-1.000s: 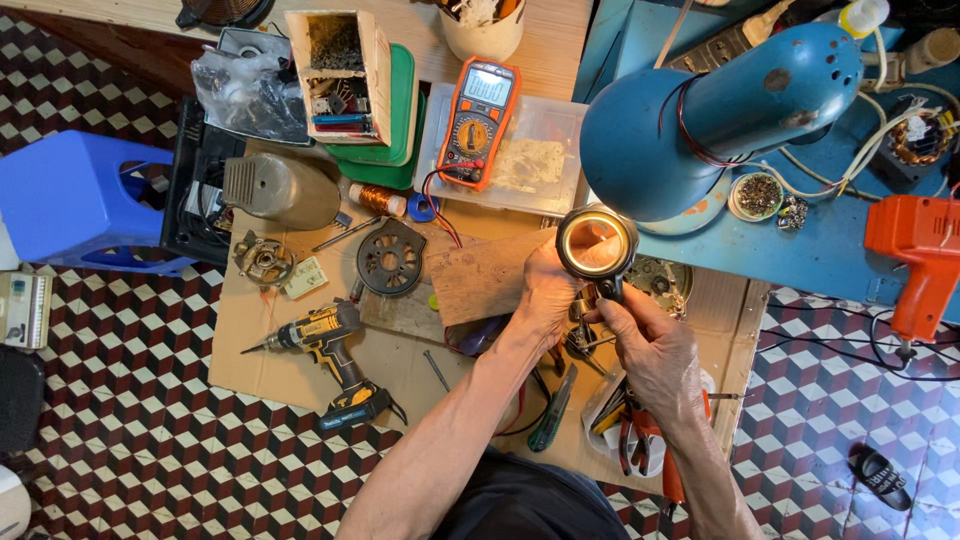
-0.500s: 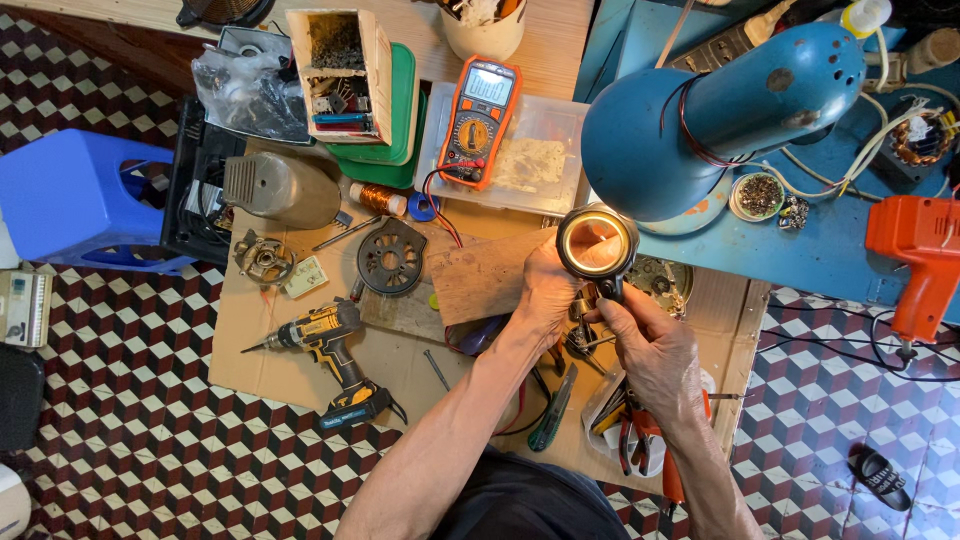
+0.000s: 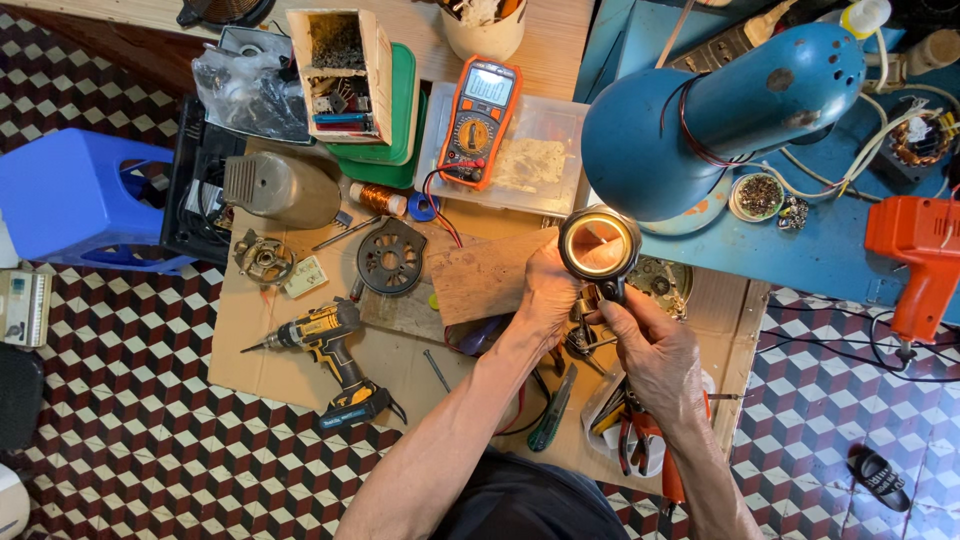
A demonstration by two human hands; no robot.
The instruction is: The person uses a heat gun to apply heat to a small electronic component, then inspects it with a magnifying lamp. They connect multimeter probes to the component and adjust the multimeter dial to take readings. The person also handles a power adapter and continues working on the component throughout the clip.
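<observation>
Round metal ring [image 3: 599, 244] held up above the desk [image 3: 300, 345], open face turned up toward the camera, inside lit orange and shiny. No long axis to the ring itself; a short dark stem [image 3: 611, 290] hangs from its near edge and points down toward the body.

Sits just beyond both hands, at their fingertips. Left hand [image 3: 548, 290] to the ring's left and slightly nearer, fingers curled and closed against the ring's left rim, thumb side up. Right hand [image 3: 655, 350] below and to the right, fingers bent and pinched shut around the stem and some small metal parts just under the ring; exact grip on those parts too small to tell. Both forearms rise from the lower edge and converge, wrists nearly touching, left forearm bare and slanting up to the right.

Just left of the left hand: a worn wooden board [image 3: 480, 280]. Farther left: a black round grille [image 3: 391, 257] and a yellow cordless drill [image 3: 325, 345] lying on cardboard. Beyond the hands: an orange multimeter [image 3: 478, 120] on a clear plastic box. Right above the ring: the blue shade of a lamp [image 3: 700, 120]. Near the right wrist: red-handled pliers [image 3: 640, 440]. Far right: an orange power tool [image 3: 915, 245].
</observation>
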